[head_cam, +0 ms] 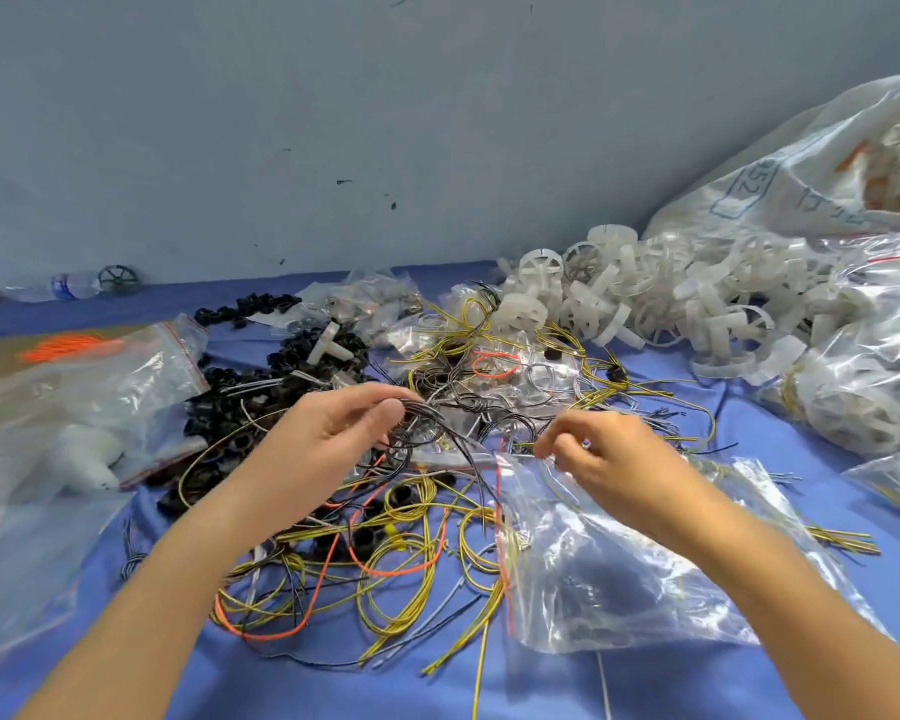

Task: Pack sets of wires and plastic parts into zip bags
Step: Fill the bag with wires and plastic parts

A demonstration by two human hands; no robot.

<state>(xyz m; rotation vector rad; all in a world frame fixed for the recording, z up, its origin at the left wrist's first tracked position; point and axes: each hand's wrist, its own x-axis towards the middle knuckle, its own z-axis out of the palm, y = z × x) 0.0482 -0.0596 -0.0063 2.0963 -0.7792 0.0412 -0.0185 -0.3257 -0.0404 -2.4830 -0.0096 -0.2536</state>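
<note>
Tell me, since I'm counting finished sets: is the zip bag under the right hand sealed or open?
Cannot tell for sure. The right hand pinches the zip bag at its red-striped mouth, hiding the seal; the left hand holds dark wires outside.

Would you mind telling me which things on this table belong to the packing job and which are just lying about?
In the job:
- left hand, grip on thin black wires
- right hand, pinching a clear zip bag
- yellow wires
- white plastic wheels
- black plastic rings

Lying about:
- water bottle
- big printed sack
</note>
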